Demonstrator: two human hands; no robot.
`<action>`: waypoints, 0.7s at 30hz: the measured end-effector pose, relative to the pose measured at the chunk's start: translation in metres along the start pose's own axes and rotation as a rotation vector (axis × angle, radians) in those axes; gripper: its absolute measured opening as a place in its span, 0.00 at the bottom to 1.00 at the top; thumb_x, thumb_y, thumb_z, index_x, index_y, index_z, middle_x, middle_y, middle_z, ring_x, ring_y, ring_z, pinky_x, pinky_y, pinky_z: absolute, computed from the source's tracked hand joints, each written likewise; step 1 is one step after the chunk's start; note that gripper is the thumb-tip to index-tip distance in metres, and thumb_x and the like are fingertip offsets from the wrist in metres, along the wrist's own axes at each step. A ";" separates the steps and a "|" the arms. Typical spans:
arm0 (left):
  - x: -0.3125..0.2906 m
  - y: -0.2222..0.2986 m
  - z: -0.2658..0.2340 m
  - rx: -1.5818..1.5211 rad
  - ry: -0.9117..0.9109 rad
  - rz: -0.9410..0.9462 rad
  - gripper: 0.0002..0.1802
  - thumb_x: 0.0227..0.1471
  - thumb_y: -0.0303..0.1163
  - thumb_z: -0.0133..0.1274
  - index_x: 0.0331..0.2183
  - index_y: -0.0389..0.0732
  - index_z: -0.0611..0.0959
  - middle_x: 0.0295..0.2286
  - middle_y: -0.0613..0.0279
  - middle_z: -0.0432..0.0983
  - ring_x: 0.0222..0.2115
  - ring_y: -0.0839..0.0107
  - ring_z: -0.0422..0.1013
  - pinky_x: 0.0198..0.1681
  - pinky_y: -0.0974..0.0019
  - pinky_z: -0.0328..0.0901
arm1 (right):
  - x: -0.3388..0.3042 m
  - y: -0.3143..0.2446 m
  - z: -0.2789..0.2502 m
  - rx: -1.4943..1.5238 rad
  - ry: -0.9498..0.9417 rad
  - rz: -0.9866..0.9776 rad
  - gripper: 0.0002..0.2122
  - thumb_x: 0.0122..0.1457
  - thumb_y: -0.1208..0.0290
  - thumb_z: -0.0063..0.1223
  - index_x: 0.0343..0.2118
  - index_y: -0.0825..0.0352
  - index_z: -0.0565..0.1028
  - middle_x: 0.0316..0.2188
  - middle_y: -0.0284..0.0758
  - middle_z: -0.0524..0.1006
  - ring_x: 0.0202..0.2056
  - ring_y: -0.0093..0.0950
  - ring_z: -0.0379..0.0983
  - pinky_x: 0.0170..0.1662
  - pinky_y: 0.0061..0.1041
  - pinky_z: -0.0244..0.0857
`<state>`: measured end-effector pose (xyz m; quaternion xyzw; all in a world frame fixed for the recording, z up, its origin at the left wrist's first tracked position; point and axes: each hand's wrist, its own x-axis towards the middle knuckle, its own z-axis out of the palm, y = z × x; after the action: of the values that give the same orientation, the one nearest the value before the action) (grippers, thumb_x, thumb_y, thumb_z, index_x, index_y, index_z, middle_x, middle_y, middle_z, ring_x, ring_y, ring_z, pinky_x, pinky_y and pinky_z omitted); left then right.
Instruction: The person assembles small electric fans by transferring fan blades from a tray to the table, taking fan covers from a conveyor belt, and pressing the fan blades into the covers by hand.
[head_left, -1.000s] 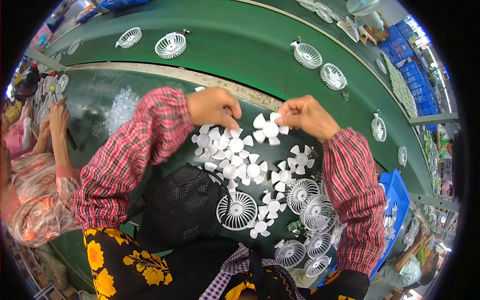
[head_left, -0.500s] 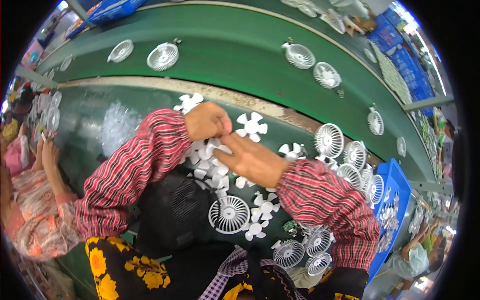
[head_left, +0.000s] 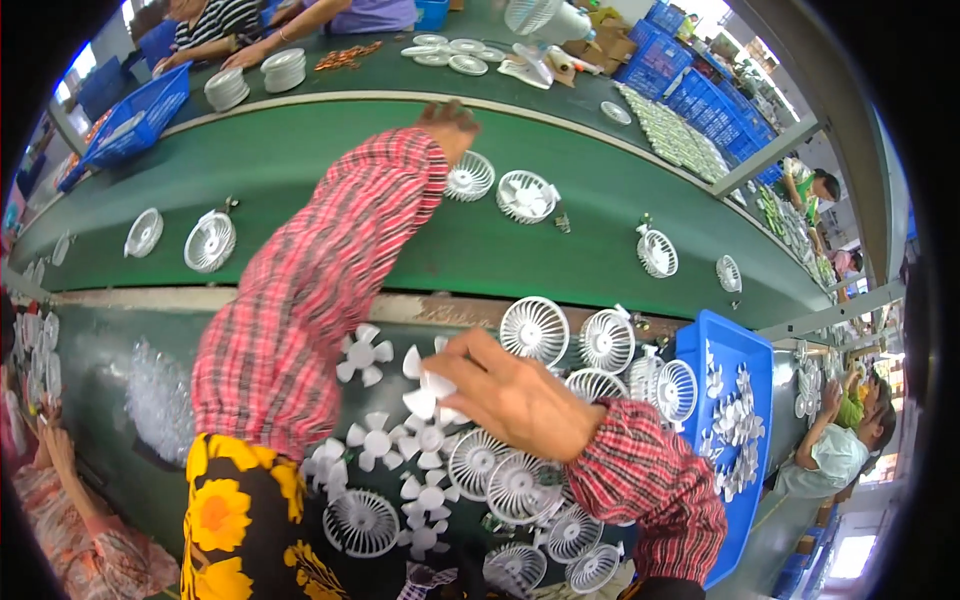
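My left hand [head_left: 450, 128] reaches out over the green conveyor belt, at the edge of a white round fan housing [head_left: 470, 177]. It is smeared, and its fingers do not show clearly, so I cannot tell whether it grips anything. Above the near bench, my right hand [head_left: 520, 398] is closed on a white fan blade [head_left: 428, 390] between thumb and fingers. Several loose white fan blades [head_left: 376, 441] lie beneath and left of it. White slatted fan housings [head_left: 535, 330] lie beyond, below and to the right of this hand.
A blue tray [head_left: 722, 330] with white parts stands at the right. More fan housings [head_left: 657, 252] rest on the belt [head_left: 420, 250]. A heap of clear plastic [head_left: 160, 400] lies at the left. Other people sit at the far bench and on both sides.
The view has shifted up and to the right. My left hand has moved from beside my right hand out over the belt. The right hand now holds up a fan blade.
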<state>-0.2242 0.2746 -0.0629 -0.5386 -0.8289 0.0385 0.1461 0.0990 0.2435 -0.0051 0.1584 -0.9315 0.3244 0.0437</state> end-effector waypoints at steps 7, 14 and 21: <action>0.038 0.016 0.044 -0.273 -0.487 -0.132 0.57 0.29 0.49 0.69 0.57 0.38 0.60 0.57 0.37 0.52 0.57 0.46 0.55 0.59 0.55 0.54 | -0.023 0.035 -0.020 0.102 0.075 0.107 0.17 0.51 0.76 0.58 0.44 0.69 0.72 0.36 0.41 0.70 0.34 0.35 0.73 0.34 0.29 0.72; -0.109 -0.007 -0.024 -1.486 -0.162 -0.702 0.31 0.38 0.38 0.68 0.40 0.31 0.73 0.32 0.51 0.77 0.31 0.63 0.77 0.23 0.65 0.75 | 0.019 0.044 -0.033 -0.044 0.346 0.004 0.15 0.49 0.78 0.57 0.42 0.69 0.71 0.34 0.45 0.69 0.33 0.45 0.71 0.35 0.36 0.67; -0.224 0.017 -0.110 -2.209 -0.217 -0.566 0.22 0.46 0.14 0.49 0.46 0.32 0.69 0.41 0.52 0.72 0.40 0.61 0.74 0.41 0.56 0.74 | 0.060 0.004 -0.023 -0.210 0.425 -0.126 0.14 0.51 0.78 0.56 0.41 0.72 0.70 0.37 0.43 0.67 0.35 0.43 0.71 0.36 0.36 0.69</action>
<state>-0.0931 0.0686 -0.0063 -0.1608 -0.5096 -0.6986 -0.4758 0.0406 0.2453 0.0215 0.1392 -0.9183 0.2483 0.2751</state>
